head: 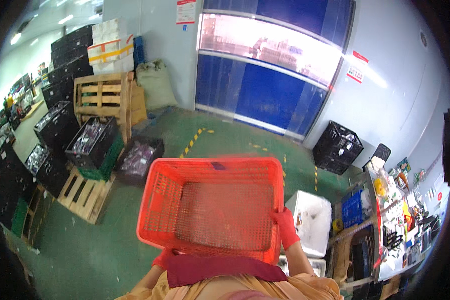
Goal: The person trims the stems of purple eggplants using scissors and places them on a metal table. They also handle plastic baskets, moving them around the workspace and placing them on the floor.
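A red perforated plastic basket [225,213] is held in front of my body, its open top facing me so that the mesh floor shows. A small dark patch [218,166] marks its far wall. My right hand [286,227], in a red glove, grips the rim on the right side. At the near left corner, my left hand [167,258], also gloved in red, holds the near rim; a maroon cloth at my chest [221,269] partly hides it.
To the left stand black crates of bagged goods [90,138] and a wooden pallet [86,195]. A white foam box [311,225] sits right of the basket, beside a cluttered workbench [395,240]. Ahead is a blue door [262,93]; stacked black crates [337,148] stand to its right.
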